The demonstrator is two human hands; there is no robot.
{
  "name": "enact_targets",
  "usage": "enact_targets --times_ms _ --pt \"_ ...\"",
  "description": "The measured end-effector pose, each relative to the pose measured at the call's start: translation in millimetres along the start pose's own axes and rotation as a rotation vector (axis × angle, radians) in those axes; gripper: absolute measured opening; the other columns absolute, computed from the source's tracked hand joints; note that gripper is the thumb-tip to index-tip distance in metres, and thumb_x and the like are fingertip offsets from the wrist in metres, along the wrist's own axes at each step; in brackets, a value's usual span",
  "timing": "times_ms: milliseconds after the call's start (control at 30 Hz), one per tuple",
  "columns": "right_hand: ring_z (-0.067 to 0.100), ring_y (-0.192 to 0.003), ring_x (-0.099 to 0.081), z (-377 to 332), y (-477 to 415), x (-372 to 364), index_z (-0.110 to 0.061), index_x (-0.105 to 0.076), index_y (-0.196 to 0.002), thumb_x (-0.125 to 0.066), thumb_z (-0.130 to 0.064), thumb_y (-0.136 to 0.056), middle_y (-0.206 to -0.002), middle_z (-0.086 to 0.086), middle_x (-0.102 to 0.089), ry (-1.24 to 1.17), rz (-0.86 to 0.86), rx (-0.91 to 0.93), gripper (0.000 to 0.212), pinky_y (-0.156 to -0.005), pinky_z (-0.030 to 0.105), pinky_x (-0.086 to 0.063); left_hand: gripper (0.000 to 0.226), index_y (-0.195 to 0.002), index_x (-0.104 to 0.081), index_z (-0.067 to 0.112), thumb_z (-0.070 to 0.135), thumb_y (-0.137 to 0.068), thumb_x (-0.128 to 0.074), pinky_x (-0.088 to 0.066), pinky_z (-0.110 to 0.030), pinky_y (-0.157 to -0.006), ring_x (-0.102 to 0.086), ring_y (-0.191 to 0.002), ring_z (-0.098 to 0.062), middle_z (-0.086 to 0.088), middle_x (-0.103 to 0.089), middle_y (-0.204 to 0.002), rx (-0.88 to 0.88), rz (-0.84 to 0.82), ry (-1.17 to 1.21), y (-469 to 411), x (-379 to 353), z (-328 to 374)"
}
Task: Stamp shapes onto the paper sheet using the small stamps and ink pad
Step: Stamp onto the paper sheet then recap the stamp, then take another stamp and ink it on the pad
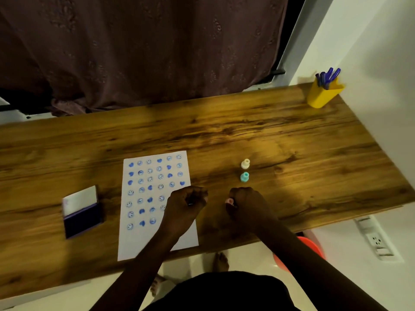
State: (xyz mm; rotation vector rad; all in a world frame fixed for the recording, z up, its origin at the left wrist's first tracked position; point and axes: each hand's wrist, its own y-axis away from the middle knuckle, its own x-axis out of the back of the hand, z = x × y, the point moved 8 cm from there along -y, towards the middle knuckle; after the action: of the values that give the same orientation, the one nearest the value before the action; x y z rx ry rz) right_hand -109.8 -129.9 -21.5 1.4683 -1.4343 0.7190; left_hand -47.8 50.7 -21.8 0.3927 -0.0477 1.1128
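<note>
A white paper sheet [143, 234] lies on the wooden desk, covered with several blue smiley and heart prints. Left of it sits an ink pad [82, 217] with its lid raised. My left hand [186, 205] rests on the sheet's right edge with fingers curled; something small and dark shows in it, too blurred to name. Just right of the sheet, my right hand [247, 205] is closed on a small pink stamp [230, 201]. A teal stamp [244, 176] and a cream stamp [245, 164] stand upright beyond my right hand.
A yellow cup [322, 95] of blue pens stands at the desk's far right corner. A dark curtain hangs behind the wooden desk [292, 149]. A white wall borders the right side, with a power strip [377, 240] and an orange stool [312, 245] below the desk edge.
</note>
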Motion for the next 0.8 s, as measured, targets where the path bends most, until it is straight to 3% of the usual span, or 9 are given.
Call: enact_targets --times_ms 133,267,367,500,800 --pt "0.022 -0.092 -0.066 3 -4 6 -0.016 -0.064 -0.101 -0.068 -0.043 -0.089 -0.099 0.005 -0.069 -0.008 0.025 0.016 0.030 -0.076 0.031 -0.051 0.019 -0.105 -0.080 0.029 0.019 -0.089 -0.078 -0.056 -0.025 -0.093 -0.072 -0.100 0.004 0.014 -0.081 -0.103 0.010 0.015 -0.005 -3 -1 0" --pt "0.016 -0.072 -0.069 22 -16 43 -0.021 -0.072 -0.085 -0.070 -0.055 -0.084 -0.075 -0.006 -0.070 -0.103 0.205 -0.064 0.035 -0.057 0.023 -0.044 0.019 -0.103 -0.080 0.031 0.019 -0.089 -0.079 -0.057 -0.032 -0.097 -0.073 -0.100 0.001 0.013 -0.081 -0.103 0.032 0.037 -0.005 -5 0 -1" --pt "0.021 -0.075 -0.074 45 -33 80 -0.018 -0.075 -0.091 -0.072 -0.047 -0.085 -0.082 0.001 -0.077 -0.109 0.372 -0.129 0.030 -0.062 0.028 -0.056 0.019 -0.103 -0.079 0.031 0.018 -0.089 -0.078 -0.058 -0.039 -0.099 -0.073 -0.102 -0.004 0.011 -0.080 -0.104 0.031 0.054 -0.014 -6 1 1" --pt "0.021 -0.078 -0.072 73 -60 89 -0.014 -0.072 -0.106 -0.074 -0.049 -0.083 -0.087 0.006 -0.076 -0.129 0.298 -0.284 0.042 -0.071 0.035 -0.060 0.021 -0.099 -0.079 0.034 0.016 -0.089 -0.078 -0.058 -0.038 -0.100 -0.072 -0.100 0.001 0.012 -0.080 -0.103 0.028 0.067 0.000 -3 0 3" --pt "0.028 -0.079 -0.072 71 -88 80 -0.003 -0.074 -0.092 -0.077 -0.035 -0.086 -0.087 0.014 -0.075 -0.105 0.181 -0.263 0.033 -0.070 0.037 -0.060 0.040 -0.089 -0.076 0.054 0.014 -0.090 -0.077 -0.058 -0.048 -0.101 -0.073 -0.104 -0.009 0.019 -0.079 -0.101 0.008 0.097 0.026 1 7 5"
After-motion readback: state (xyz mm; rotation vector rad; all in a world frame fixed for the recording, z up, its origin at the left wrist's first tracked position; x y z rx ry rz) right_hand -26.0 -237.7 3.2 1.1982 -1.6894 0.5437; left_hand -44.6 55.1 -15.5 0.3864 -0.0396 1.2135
